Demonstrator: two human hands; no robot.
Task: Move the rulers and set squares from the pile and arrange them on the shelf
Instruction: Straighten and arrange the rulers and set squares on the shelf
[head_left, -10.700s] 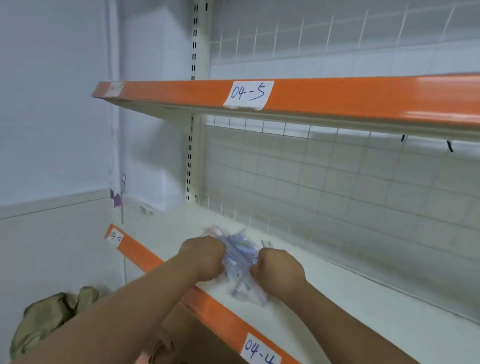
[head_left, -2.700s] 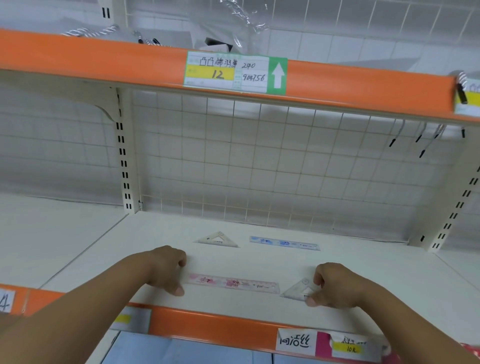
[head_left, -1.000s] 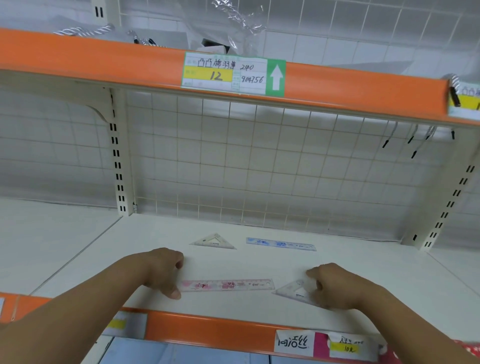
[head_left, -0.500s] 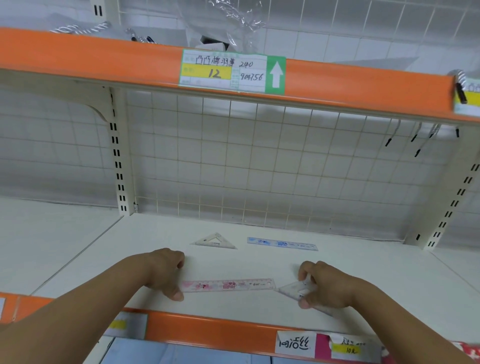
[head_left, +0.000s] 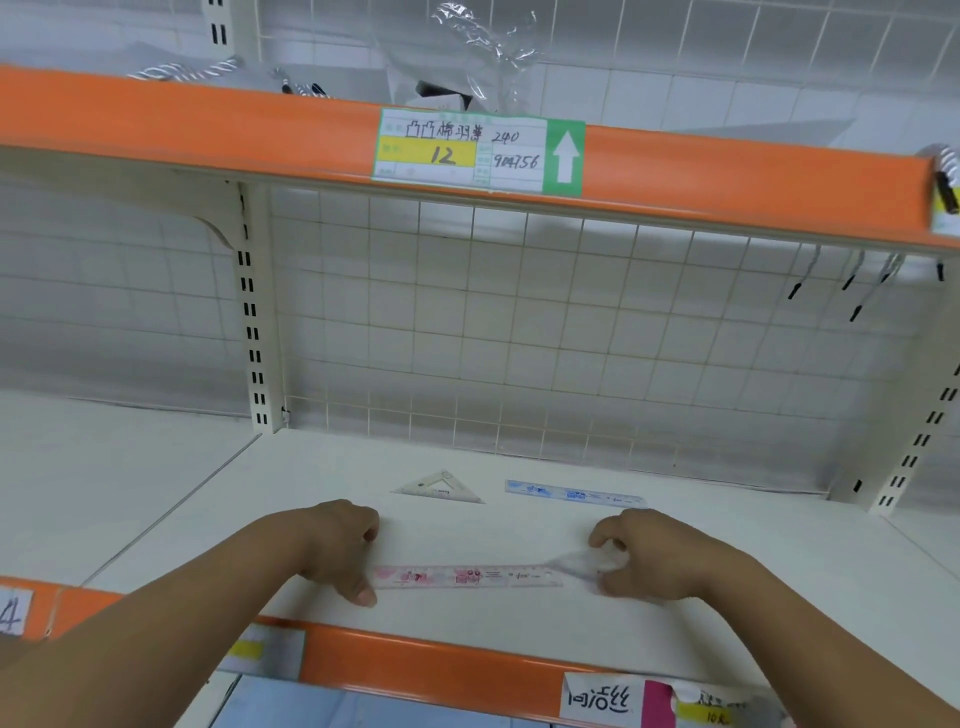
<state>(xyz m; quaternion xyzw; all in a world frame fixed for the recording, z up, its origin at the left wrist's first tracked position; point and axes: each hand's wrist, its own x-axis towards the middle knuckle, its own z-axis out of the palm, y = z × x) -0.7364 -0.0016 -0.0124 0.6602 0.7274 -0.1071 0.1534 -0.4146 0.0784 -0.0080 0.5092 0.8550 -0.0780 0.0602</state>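
1. Left hand (head_left: 340, 551): fingers curled, holding nothing; thumb tip at the left end of the pink ruler (head_left: 467, 577).
2. Pink ruler: flat on the shelf (head_left: 810, 519), near the front edge.
3. Rear set square (head_left: 441, 488) and blue ruler (head_left: 574, 492): flat, side by side behind.
4. Right hand (head_left: 654, 561): pinches the blurred clear set square (head_left: 579, 564) at the pink ruler's right end.

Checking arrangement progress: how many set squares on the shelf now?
2. Rear set square lies left of the blue ruler; front set square, blurred, is pinched by the right hand at the right end of the pink ruler. Hands may hide more.
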